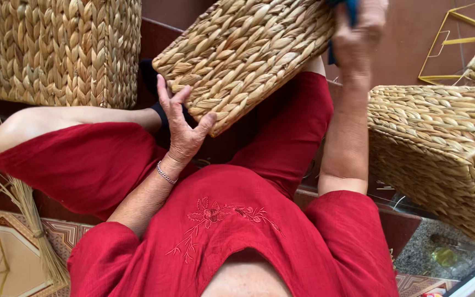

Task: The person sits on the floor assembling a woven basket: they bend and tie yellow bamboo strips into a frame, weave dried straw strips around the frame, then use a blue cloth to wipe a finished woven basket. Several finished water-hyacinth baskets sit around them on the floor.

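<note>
A woven straw basket (243, 49) rests tilted over my knees, its plaited side facing me. My left hand (181, 122) cups its lower corner, thumb on the near edge and fingers spread against the weave. My right hand (358, 33) is raised at the basket's upper right edge and grips a blue tool (350, 10), mostly hidden behind the fingers. A thin bracelet (166, 174) circles my left wrist. I wear red clothes with embroidered flowers.
A big woven basket (56, 49) stands at the upper left and another (441, 148) lies at the right. A yellow wire frame (452, 44) leans at the top right. Loose straw (23, 214) lies at the left on patterned tiles.
</note>
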